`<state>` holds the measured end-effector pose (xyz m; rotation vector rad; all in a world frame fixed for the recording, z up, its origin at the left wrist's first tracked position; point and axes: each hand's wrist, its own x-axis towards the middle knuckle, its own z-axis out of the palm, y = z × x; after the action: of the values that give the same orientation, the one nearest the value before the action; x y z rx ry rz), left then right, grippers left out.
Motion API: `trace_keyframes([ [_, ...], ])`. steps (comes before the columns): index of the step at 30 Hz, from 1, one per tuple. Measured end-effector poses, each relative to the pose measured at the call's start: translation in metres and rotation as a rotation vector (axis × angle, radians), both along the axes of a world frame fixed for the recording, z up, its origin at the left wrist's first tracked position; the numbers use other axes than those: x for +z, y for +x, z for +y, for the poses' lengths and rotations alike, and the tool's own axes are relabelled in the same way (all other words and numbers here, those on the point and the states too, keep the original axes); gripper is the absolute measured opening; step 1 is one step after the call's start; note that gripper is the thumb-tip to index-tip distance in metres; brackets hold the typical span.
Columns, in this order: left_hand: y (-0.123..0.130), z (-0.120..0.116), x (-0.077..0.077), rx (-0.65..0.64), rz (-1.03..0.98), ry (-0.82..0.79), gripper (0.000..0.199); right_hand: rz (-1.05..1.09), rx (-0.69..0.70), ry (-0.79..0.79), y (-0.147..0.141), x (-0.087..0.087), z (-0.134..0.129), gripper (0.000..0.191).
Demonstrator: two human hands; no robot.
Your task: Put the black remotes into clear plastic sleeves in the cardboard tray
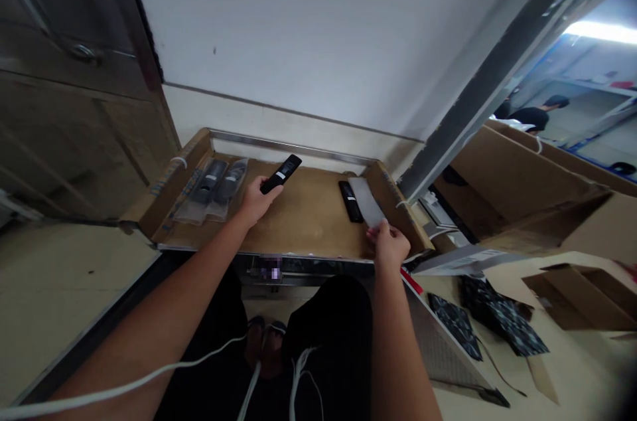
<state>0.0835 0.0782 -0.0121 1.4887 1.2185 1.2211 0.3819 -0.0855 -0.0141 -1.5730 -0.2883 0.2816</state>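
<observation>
My left hand (259, 200) is closed round the lower end of a black remote control (282, 172) with a small white label, held above the cardboard-lined tray (303, 228). At the tray's right side, my right hand (389, 245) pinches the near end of a whitish translucent plastic sleeve (365, 200). Just left of that sleeve lies a second black remote control (351, 202). Two dark items in clear bags, a left bagged item (209, 180) and a right bagged item (230, 182), lie side by side at the tray's left end.
A white wall (308, 42) rises behind the tray. To the right stand a large open cardboard box (542, 208) and a smaller box (587, 295) on the floor, near dark patterned sheets (502, 315). A person (537, 115) is in the background. White cords (164, 368) hang across my lap.
</observation>
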Motion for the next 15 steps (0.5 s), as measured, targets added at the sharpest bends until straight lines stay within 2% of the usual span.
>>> trace_keyframes([
  [3, 0.000, -0.001, 0.001, -0.006, -0.017, -0.016, 0.038, -0.029, -0.086, 0.143, -0.007, -0.017, -0.005, 0.046],
  [6, 0.001, 0.000, 0.001, -0.017, -0.025, -0.007, 0.038, -0.111, -0.168, 0.189, -0.014, -0.028, -0.011, 0.055],
  [12, 0.000, -0.001, 0.001, -0.022, -0.027, 0.001, 0.039, -0.174, -0.263, 0.054, -0.011, -0.021, -0.007, 0.034],
  [15, 0.000, -0.001, 0.001, -0.017, -0.022, 0.006, 0.040, -0.181, -0.234, 0.145, -0.016, -0.018, -0.008, 0.032],
])
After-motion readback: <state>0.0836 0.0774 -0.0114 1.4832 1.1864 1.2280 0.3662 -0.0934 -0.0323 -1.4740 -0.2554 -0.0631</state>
